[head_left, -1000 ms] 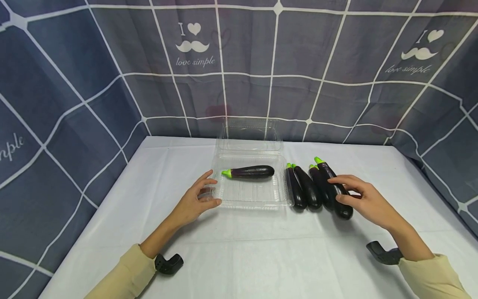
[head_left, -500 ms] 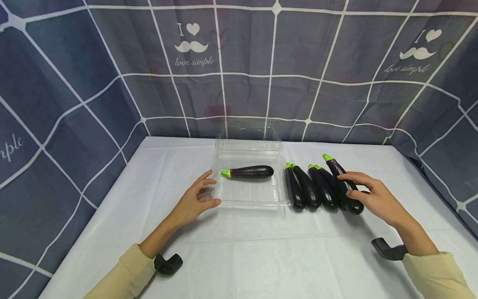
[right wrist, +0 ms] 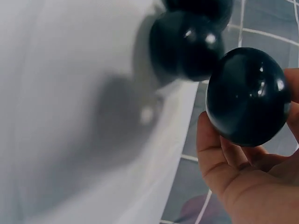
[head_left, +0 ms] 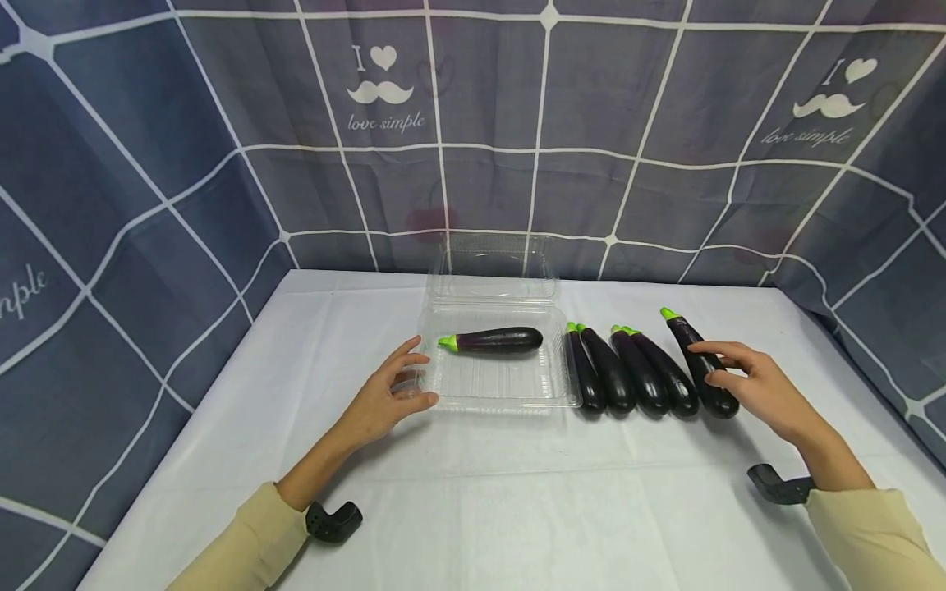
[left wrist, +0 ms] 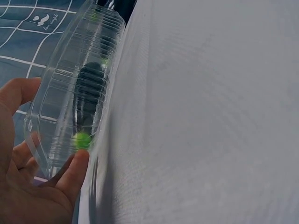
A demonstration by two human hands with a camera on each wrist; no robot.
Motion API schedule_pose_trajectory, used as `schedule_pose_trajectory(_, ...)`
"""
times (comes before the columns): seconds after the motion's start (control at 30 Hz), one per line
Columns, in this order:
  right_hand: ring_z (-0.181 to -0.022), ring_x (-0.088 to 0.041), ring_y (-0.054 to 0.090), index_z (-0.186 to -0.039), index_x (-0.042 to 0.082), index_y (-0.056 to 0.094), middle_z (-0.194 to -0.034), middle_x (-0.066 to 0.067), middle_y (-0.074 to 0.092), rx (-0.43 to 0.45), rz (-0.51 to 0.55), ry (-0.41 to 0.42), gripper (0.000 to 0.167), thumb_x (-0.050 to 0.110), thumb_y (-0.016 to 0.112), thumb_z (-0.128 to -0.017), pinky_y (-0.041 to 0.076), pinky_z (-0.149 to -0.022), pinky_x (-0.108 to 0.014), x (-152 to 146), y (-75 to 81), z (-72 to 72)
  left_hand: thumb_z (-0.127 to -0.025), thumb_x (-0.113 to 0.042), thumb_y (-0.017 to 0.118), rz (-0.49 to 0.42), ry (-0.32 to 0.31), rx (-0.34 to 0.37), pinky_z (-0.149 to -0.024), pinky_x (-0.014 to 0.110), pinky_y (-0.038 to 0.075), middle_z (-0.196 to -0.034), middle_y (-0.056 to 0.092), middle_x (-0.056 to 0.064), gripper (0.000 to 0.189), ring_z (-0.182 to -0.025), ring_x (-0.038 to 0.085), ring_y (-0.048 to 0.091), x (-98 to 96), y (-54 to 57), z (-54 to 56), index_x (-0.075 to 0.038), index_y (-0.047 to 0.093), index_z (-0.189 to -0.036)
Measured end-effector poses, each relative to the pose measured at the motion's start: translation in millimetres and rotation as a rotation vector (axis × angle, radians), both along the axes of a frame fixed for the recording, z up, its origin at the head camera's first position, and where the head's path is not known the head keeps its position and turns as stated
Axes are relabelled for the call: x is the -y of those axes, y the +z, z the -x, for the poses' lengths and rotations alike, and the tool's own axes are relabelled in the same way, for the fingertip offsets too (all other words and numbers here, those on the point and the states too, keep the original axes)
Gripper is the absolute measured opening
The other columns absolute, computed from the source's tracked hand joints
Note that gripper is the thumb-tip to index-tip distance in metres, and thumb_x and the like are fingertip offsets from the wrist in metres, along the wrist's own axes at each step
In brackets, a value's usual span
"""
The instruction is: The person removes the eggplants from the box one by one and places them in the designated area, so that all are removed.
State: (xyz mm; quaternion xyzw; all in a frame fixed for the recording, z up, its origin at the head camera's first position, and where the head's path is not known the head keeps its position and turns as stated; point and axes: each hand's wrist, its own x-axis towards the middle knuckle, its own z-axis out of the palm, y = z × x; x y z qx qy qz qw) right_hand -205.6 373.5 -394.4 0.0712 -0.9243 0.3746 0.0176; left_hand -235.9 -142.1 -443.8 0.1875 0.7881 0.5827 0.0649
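Observation:
My left hand [head_left: 386, 398] holds the left side of a hinged clear plastic container [head_left: 488, 386], fingers along its side and thumb at the near corner. A dark eggplant [head_left: 498, 340] with a green stem lies crosswise inside, also visible through the container wall [left wrist: 56, 112] in the left wrist view. At the right, my right hand [head_left: 761, 390] grips another eggplant [head_left: 705, 369] between thumb and fingers, its glossy round end [right wrist: 248, 97] facing the right wrist camera. Several more eggplants [head_left: 639, 373] lie side by side between the container and that hand.
The raised clear lid [head_left: 493, 267] leans back near the curtain. A white cloth [head_left: 502, 509] covers the table. Grey checked curtain [head_left: 488, 189] stands at the back and both sides. Each wrist carries a black mount [head_left: 334, 524].
The right hand has moved its eggplant rightward off the others, uncovering the eggplant beneath and opening a gap beside the row. The left hand and container have stayed in place.

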Motion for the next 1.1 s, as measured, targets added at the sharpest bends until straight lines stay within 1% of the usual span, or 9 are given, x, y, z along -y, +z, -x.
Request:
schedule_pose_trajectory(0.07,-0.124,-0.047,0.039,-0.137,0.002,0.054,-0.140,-0.022,0.045,0.014,-0.005,-0.003,0.040,0.006,0.057,-0.097,0.043,-0.086,-0.046,-3.8,-2.1,2.1,-0.087,-0.018,0.078,-0.002,-0.001,0.001,-0.104,0.049,0.042,-0.163,0.017,0.003,0.056,-0.133,0.039,0.039,-0.4,-0.2,0.7,0.000,0.052,-0.133)
schedule_pose_trajectory(0.13,-0.125,-0.050,0.038,-0.138,-0.001,0.051,-0.142,-0.027,0.042,0.037,0.007,-0.004,0.042,0.007,0.056,-0.098,0.042,-0.087,-0.055,-7.7,-3.2,4.0,-0.087,-0.017,0.078,-0.006,-0.004,0.003,-0.104,0.048,0.042,-0.163,0.017,0.003,0.056,-0.133,0.038,0.039,-0.7,-1.3,1.6,0.001,0.052,-0.133)
schedule_pose_trajectory(0.27,-0.123,-0.043,0.040,-0.141,-0.001,0.048,-0.145,-0.028,0.038,0.088,0.016,-0.023,0.043,0.010,0.054,-0.099,0.039,-0.090,-0.061,-14.2,-4.7,8.2,-0.086,-0.016,0.078,-0.011,-0.002,0.007,-0.104,0.047,0.043,-0.163,0.018,0.003,0.055,-0.132,0.038,0.039,-1.2,-0.2,2.0,0.001,0.053,-0.132)
schedule_pose_trajectory(0.3,-0.122,-0.039,0.041,-0.141,-0.001,0.048,-0.146,-0.028,0.038,0.099,0.019,-0.025,0.044,0.011,0.054,-0.100,0.039,-0.090,-0.060,-15.6,-5.5,9.4,-0.086,-0.016,0.078,-0.012,-0.002,0.007,-0.104,0.047,0.043,-0.163,0.018,0.003,0.055,-0.132,0.038,0.040,-1.2,-0.1,2.1,0.001,0.053,-0.132)
schedule_pose_trajectory(0.4,-0.111,-0.022,0.047,-0.141,-0.001,0.048,-0.142,-0.026,0.043,0.104,0.011,-0.022,0.045,0.011,0.056,-0.099,0.044,-0.088,-0.042,-18.1,-9.8,13.3,-0.086,-0.017,0.078,-0.008,0.001,0.006,-0.104,0.048,0.042,-0.163,0.018,0.002,0.055,-0.133,0.038,0.039,-1.0,0.8,1.6,0.000,0.053,-0.132)
schedule_pose_trajectory(0.53,-0.094,-0.007,0.051,-0.140,-0.003,0.050,-0.133,-0.023,0.050,0.097,0.015,-0.004,0.045,0.007,0.059,-0.096,0.042,-0.075,-0.018,-19.6,-17.1,18.1,-0.087,-0.018,0.078,-0.004,0.001,0.009,-0.104,0.049,0.042,-0.163,0.018,0.002,0.055,-0.133,0.039,0.038,-0.6,0.7,0.6,0.000,0.053,-0.132)
schedule_pose_trajectory(0.77,-0.096,-0.008,0.055,-0.140,-0.004,0.050,-0.136,-0.024,0.049,0.137,0.043,0.038,0.046,0.005,0.059,-0.095,0.044,-0.076,-0.017,-20.1,-22.2,22.7,-0.086,-0.017,0.078,-0.006,0.000,0.010,-0.104,0.049,0.042,-0.163,0.018,0.003,0.055,-0.133,0.040,0.038,-1.1,0.5,-0.2,0.000,0.053,-0.132)
schedule_pose_trajectory(0.93,-0.099,-0.002,0.056,-0.143,-0.002,0.048,-0.141,-0.025,0.046,0.146,0.054,0.052,0.050,0.010,0.061,-0.096,0.045,-0.078,-0.014,-20.3,-23.4,25.2,-0.086,-0.017,0.078,-0.004,0.002,0.006,-0.104,0.049,0.043,-0.163,0.018,0.002,0.055,-0.133,0.040,0.038,-0.9,0.0,0.5,0.000,0.053,-0.132)
schedule_pose_trajectory(1.1,-0.097,0.002,0.056,-0.143,-0.003,0.046,-0.140,-0.025,0.047,0.143,0.055,0.063,0.051,0.010,0.061,-0.097,0.045,-0.078,-0.014,-20.9,-25.2,25.7,-0.086,-0.018,0.079,0.002,0.004,0.005,-0.104,0.049,0.042,-0.163,0.018,0.001,0.055,-0.133,0.039,0.039,-0.4,0.2,0.5,0.000,0.053,-0.132)
